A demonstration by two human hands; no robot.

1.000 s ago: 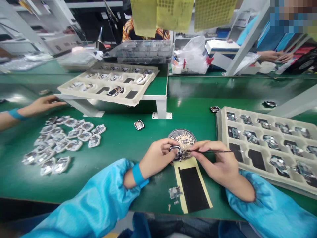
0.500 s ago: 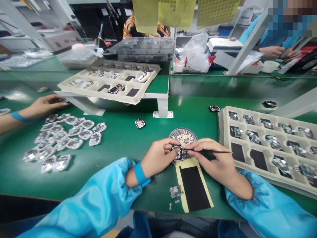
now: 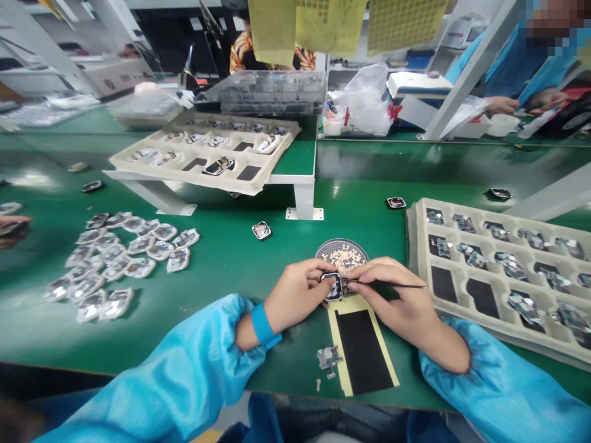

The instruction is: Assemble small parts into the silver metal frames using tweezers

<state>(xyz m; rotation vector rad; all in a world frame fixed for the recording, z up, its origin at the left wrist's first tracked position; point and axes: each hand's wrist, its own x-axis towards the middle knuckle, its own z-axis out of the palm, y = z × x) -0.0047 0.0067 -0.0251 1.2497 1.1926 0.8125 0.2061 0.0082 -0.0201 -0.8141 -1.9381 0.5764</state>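
Note:
My left hand (image 3: pixel 298 294) pinches a small square watch case (image 3: pixel 332 286) just above the green table. My right hand (image 3: pixel 396 299) grips thin tweezers (image 3: pixel 392 284) whose tip points left into the case. Behind the case sits a round mesh dish (image 3: pixel 341 251) of tiny parts. Under my hands lies a black pad with a yellow border (image 3: pixel 361 351). A small loose component (image 3: pixel 327 357) rests left of the pad.
A beige compartment tray (image 3: pixel 418 246) of parts lies at right. Another tray (image 3: pixel 203 161) stands on a white riser behind. Several bagged pieces (image 3: pixel 115 258) are spread at left, with loose cases (image 3: pixel 261 231) nearby. A co-worker's fingers (image 3: pixel 12 224) show at the left edge.
The co-worker's hand at left has pulled back from the riser to the frame's edge. My hands keep their hold, the tweezers shifted slightly left.

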